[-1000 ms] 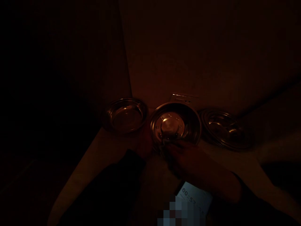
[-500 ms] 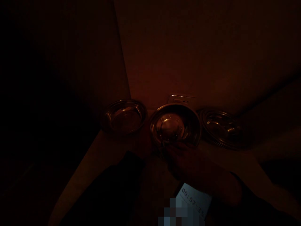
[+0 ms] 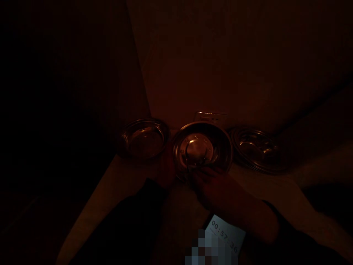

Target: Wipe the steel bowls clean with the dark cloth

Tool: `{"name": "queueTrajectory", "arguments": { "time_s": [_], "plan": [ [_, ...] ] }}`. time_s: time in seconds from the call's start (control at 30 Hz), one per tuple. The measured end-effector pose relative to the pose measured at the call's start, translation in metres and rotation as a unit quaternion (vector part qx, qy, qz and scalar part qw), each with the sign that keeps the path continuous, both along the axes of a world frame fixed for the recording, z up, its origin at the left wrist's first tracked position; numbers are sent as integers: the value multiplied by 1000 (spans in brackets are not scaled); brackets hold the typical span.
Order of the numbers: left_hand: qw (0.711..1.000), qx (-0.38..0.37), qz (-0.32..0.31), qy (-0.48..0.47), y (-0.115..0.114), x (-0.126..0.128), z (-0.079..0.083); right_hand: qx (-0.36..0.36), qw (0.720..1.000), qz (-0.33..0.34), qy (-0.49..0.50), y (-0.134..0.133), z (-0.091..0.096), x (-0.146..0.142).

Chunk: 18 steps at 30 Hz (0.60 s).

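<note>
The scene is very dark. A steel bowl [image 3: 202, 149] is tilted toward me at the centre. My left hand [image 3: 167, 167] grips its left rim from the side. My right hand [image 3: 217, 187] rests on the bowl's near rim, fingers curled around a small dark thing I cannot make out, pressed into the bowl. A dark sleeve covers my left forearm.
A second steel bowl [image 3: 145, 138] stands to the left and a steel plate with something in it [image 3: 256, 149] to the right, on a pale counter [image 3: 116, 191] against a wall. A lit timer screen [image 3: 226, 235] lies near my right wrist. A small box [image 3: 210, 117] sits behind the bowl.
The view drifted slightly; the bowl and both hands kept nearly the same place. The timer reading advanced by about a second.
</note>
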<state>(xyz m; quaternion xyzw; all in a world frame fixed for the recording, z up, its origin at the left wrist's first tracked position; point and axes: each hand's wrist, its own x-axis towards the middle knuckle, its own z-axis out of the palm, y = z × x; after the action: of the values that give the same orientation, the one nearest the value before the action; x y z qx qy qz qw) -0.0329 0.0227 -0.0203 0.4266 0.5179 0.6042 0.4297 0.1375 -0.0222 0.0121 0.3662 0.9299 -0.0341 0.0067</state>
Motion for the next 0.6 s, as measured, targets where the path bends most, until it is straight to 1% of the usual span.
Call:
{"name": "queueTrajectory", "arguments": {
  "time_s": [0.13,0.27,0.4,0.47,0.53,0.6],
  "plan": [
    [999,-32,23,26,0,2,6,22,1000,1,-20,-1,-3,1],
    [997,-67,29,21,0,5,13,48,999,10,4,4,-9,-6],
    [994,-92,25,44,-3,5,17,57,998,26,31,6,-9,-15],
    [996,-71,19,55,-3,3,15,55,998,17,32,4,-6,-18],
    [998,-30,26,58,-2,1,8,53,998,12,29,3,-4,-20],
    [999,5,32,32,1,-2,0,56,998,16,30,4,-3,-20]
  ]
}}
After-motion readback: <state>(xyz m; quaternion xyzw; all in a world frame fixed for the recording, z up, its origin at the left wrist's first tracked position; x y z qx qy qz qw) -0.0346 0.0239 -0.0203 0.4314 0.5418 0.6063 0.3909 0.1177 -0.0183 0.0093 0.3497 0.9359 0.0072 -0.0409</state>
